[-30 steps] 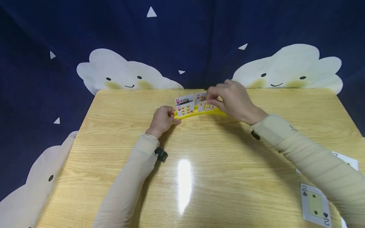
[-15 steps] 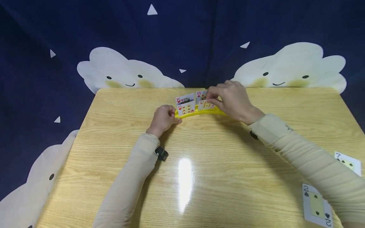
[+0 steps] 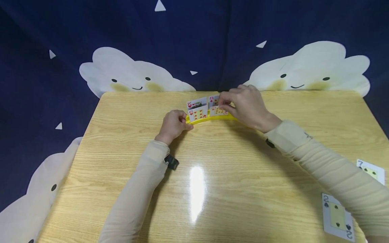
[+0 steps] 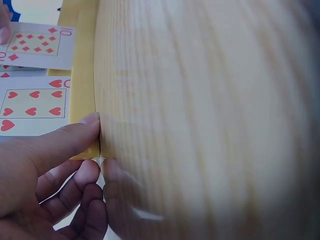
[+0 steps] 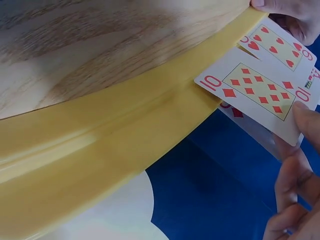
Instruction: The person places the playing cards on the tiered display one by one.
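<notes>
While the left hand (image 3: 173, 125) grips the rack (image 5: 125, 127), the right hand (image 3: 247, 105) pinches a card (image 5: 255, 92).

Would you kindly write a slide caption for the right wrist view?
Right hand pinches the ten of diamonds at a yellow holder, beside the six of hearts.

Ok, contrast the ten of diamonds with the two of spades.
The right hand holds the ten of diamonds up at the yellow holder; the two of spades lies flat on the table, unheld. The ten's pips are red, the two's black. Both have white borders and pale yellow panels.
</notes>
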Tool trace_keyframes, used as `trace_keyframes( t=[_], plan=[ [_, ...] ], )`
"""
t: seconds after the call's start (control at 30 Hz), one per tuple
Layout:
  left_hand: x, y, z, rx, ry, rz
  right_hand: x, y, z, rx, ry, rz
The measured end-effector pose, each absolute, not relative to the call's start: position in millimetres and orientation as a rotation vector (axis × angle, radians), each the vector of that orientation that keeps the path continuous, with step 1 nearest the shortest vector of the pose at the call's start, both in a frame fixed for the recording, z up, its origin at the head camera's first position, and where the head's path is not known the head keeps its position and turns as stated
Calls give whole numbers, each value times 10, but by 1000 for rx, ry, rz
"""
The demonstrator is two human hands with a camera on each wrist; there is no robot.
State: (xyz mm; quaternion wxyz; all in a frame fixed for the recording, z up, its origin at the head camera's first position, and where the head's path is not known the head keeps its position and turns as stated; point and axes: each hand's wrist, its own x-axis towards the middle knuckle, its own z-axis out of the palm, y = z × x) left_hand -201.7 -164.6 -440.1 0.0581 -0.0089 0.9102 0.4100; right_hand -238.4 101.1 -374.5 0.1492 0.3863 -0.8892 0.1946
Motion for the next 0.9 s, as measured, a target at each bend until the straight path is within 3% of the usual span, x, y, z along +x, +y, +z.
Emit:
trace_keyframes(
  t=[0.9],
  plan=[
    [-2023, -1649, -4420, -26, 2780, 1203, -2403, 971, -3807, 1133, -2524, 493]
  ],
)
